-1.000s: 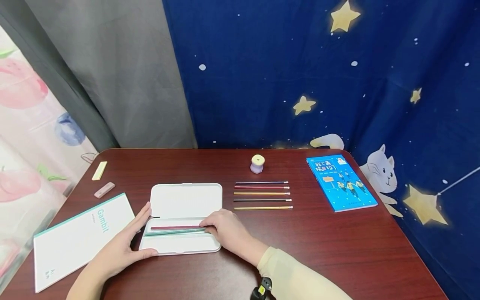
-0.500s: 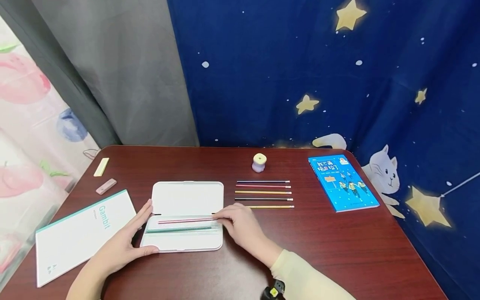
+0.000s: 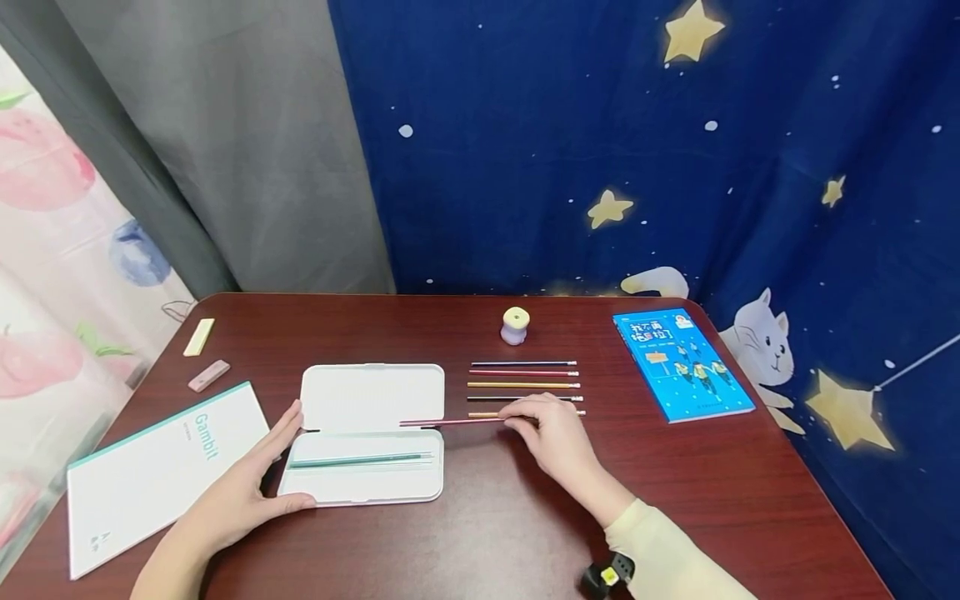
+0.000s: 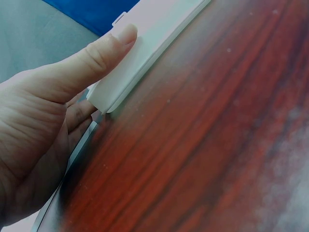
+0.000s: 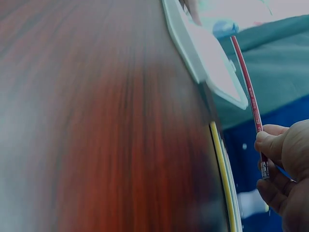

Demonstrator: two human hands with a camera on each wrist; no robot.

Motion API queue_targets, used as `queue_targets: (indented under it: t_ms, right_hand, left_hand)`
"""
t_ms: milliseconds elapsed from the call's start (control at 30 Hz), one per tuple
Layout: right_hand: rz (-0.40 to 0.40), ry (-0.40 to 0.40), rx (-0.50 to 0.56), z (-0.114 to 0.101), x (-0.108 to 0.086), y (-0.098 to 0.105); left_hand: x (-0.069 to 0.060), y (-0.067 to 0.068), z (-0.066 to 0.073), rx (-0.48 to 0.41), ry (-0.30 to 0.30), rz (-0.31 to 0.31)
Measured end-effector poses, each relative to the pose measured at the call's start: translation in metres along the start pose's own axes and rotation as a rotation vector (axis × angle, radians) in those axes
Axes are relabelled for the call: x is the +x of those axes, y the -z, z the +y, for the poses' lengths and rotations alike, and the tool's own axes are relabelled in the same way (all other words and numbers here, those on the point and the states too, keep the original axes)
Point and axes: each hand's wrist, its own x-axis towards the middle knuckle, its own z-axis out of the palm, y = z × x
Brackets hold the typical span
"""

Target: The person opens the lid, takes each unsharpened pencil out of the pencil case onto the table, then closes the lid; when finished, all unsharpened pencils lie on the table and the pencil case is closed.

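A white pencil case (image 3: 367, 489) lies with its lid up on the table; a green pencil (image 3: 352, 462) is inside. At its left end, my left hand (image 3: 240, 492) rests against the case with fairly straight fingers. The left wrist view has the thumb (image 4: 108, 50) over the case's edge. Right of the case, my right hand (image 3: 555, 433) pinches a red pencil (image 5: 249, 87) near its eraser end. This pencil is raised, its other end over the case's right side near the hinge. Below the hand is a row of several pencils (image 3: 521, 385), the nearest partly covered.
A white notebook (image 3: 172, 479) lies at left, with a pink eraser (image 3: 209, 376) and a pale yellow block (image 3: 198, 337) behind it. A small yellow-and-lilac spool-shaped object (image 3: 514, 326) stands at the back. A blue book (image 3: 682, 367) lies at right.
My right hand has lifted the red pencil out of the case and carried it right, towards the row of pencils. My left hand has stayed at the case's left end.
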Motion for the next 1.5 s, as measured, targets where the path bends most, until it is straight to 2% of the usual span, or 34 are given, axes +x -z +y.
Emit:
queue_targets:
  t_ms: [467,800,1233,1500]
  right_hand:
    - [-0.016,-0.199,-0.091,0.034,-0.026,0.020]
    - [-0.047,-0.301,-0.118,0.048,-0.033,0.029]
    - [-0.039,-0.249,-0.199,0.055,-0.035,0.027]
    - [-0.043,-0.232,-0.212,0.054,-0.034,0.027]
  left_hand:
    - [-0.003,-0.001,-0.002,-0.011,-0.002,-0.002]
    - [-0.004,0.000,-0.003,0.006,-0.002,0.002]
    - [-0.001,0.001,-0.001,0.000,-0.005,-0.003]
    - [0.000,0.001,0.001,0.004,-0.005,0.003]
